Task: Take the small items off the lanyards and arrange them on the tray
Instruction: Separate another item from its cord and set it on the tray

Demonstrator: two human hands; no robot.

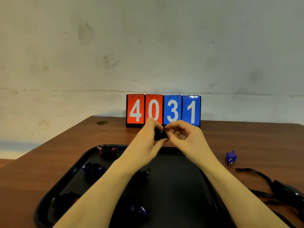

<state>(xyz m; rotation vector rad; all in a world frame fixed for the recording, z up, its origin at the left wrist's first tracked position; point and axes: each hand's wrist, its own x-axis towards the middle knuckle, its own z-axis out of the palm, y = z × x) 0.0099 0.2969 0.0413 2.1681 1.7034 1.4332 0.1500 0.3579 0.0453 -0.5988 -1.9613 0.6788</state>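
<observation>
both hands are lifted above the far edge of the black tray (69, 176), in front of the score board (163, 110) that shows 4 0 3 1. the left hand (148, 139) has its fingers curled round a small black item (160, 134) and holds it up. the right hand (184, 137) meets it from the other side, and its thumb and first finger pinch at a little metal ring (166, 132) on the end of that item. the two hands touch each other there. if a lanyard hangs from this item i cannot tell, it is hidden by the hands.

on the tray several small items lie apart from each other: one dark with red parts (108, 151) near the far left corner, one dark with blue parts (93, 170) along the left side, one dark piece (65, 201) near the front left, a black one (144, 172) just beside the left forearm, and a blue one (139, 209) near the front, between the two arms. they are dim and hard to see in detail.

on the brown counter (255, 139), to the right of the tray, a blue item (231, 156) stands with a small ring under it, and a black lanyard (256, 174) runs from it toward the right edge, where more black straps (286, 193) are in a heap. a small round dark mark (102, 122) is on the counter at the far left.
</observation>
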